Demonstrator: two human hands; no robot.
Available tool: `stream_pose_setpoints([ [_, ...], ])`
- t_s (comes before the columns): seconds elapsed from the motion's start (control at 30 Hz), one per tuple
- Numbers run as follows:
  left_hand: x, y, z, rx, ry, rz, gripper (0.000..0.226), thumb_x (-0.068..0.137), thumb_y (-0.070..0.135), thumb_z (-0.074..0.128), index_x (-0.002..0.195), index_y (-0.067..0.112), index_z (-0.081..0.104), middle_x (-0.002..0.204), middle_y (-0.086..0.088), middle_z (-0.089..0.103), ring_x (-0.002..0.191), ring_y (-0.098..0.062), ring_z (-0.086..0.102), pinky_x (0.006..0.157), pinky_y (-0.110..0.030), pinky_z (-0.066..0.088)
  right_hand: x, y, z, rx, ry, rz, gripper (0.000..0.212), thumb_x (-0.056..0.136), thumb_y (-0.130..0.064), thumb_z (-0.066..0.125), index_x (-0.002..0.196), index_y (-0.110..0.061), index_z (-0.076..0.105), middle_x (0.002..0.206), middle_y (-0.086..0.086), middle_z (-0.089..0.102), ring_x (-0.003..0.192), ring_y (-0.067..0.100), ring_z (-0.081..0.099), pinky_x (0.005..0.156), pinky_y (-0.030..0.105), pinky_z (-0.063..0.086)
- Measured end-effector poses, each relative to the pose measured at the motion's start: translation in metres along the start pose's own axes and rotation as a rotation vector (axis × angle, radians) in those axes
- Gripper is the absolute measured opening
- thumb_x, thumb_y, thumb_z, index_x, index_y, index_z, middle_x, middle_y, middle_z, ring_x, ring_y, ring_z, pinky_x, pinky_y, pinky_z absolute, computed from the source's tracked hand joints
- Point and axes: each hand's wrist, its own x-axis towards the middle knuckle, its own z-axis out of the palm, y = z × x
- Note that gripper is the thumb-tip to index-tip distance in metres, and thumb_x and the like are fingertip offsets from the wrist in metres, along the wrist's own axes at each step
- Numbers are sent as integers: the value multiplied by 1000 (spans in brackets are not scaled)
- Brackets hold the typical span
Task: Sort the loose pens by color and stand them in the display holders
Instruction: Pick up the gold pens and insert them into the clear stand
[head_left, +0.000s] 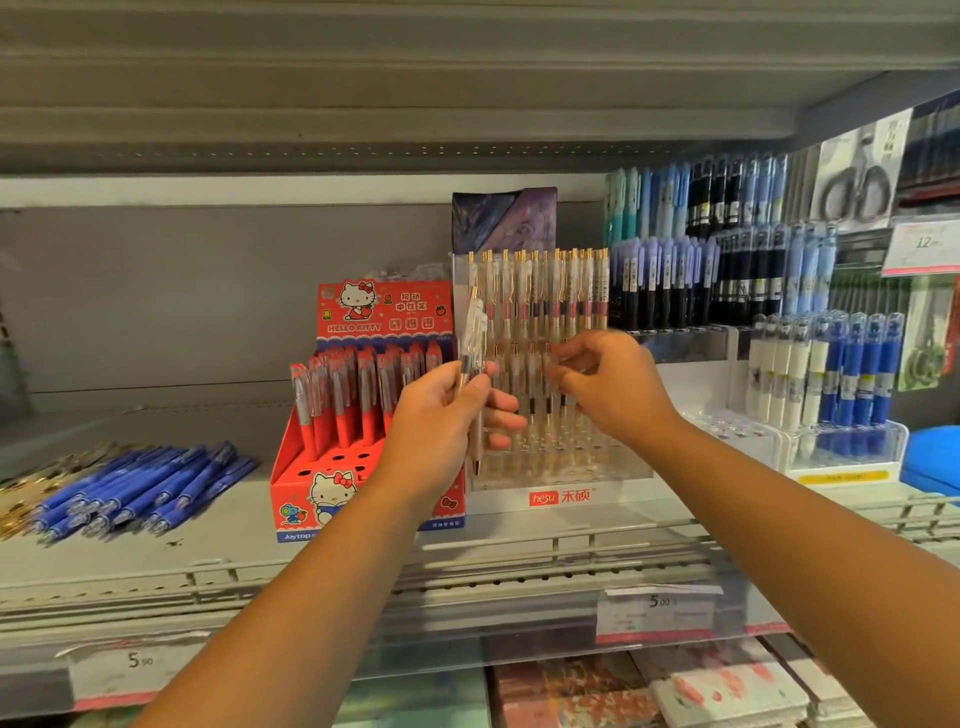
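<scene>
Fingers of my left hand (441, 415) grip clear pens (474, 332) upright before the clear holder (561, 483), midway along the shelf (234, 551). My right hand (613, 389) reaches its rows; I cannot tell its grip. Loose blue pens (145, 488) lie toward the left end.

**Pens and holders across the shelf**

At the lower left of the frame I see a heap of loose blue pens (140, 488) lying flat on the shelf. Just left of centre stands a red cardboard holder (291, 483), with red pens (358, 395) upright in its back rows and its front holes open. At centre a clear holder (613, 486) carries gold-clipped pens (540, 312) upright in rows. A few matching pens (474, 343) stand nearly upright in my left hand (441, 415), before that holder's left edge.
</scene>
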Motion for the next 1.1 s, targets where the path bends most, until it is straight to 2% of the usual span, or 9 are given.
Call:
stream_pose_setpoints([
  [0.1,-1,1,1,4,-11,17,16,103,14,48,110,12,62,83,-6,75,80,-24,74,64,-31,60,-1,-2,-4,-70,1,-12,21,91,-26,67,110,-18,72,83,-11,65,75,1,60,70,24,54],
  [0.2,-2,1,1,-4,-27,22,15,101,12,50,110,12,62,86,-8,75,82,-25,75,65,-30,61,-4,-9,-7,-111,49,-23,26,93,-27,61,118,-20,67,81,-16,61,72,0,56,61,20,46],
  [0.3,-3,1,1,-2,-44,28,15,100,11,51,110,12,63,88,-11,75,83,-24,75,65,-30,61,-7,-23,-10,56,74,-28,24,92,-24,63,116,-20,65,87,-14,61,81,2,57,65,20,46],
  [0.4,-2,-1,1,-7,-62,29,15,100,10,53,109,12,65,89,-12,75,85,-26,74,66,-31,61,-10,-45,-12,331,-74,-23,24,91,-22,66,115,-20,67,97,-6,68,91,8,65,75,29,57],
  [0.47,-2,-2,1,-13,-75,25,16,99,10,53,109,13,65,91,-13,75,87,-28,74,66,-32,61,-12,-56,-11,448,-174,-29,25,90,-19,69,114,-22,66,97,-4,72,90,10,69,76,28,60],
  [0.73,-4,-1,2,-50,-156,-32,20,101,11,51,117,11,63,97,-18,73,90,-28,73,66,-29,59,-15,-59,-9,572,-222,55,33,86,-6,72,115,-18,62,99,10,71,88,16,71,77,26,59],
  [0.9,-1,-3,2,-28,-103,-31,18,101,10,49,113,12,62,102,-13,74,95,-23,73,73,-33,61,-14,-51,-11,695,-176,160,32,88,3,65,106,-23,58,98,10,71,89,23,72,77,35,61],
  [1.0,4,-8,-1,72,-44,21,15,101,12,51,109,15,63,93,-2,74,90,-20,71,76,-35,60,-10,-45,-18,730,-105,170,35,89,6,62,111,-21,55,93,6,70,80,18,73,67,30,60],
  [1.1,5,-11,-5,157,3,65,11,100,22,55,98,25,66,68,9,59,65,-11,57,67,-31,54,-3,-37,-27,714,-14,171,36,89,8,60,108,-23,55,96,9,67,78,19,73,65,31,60],
])
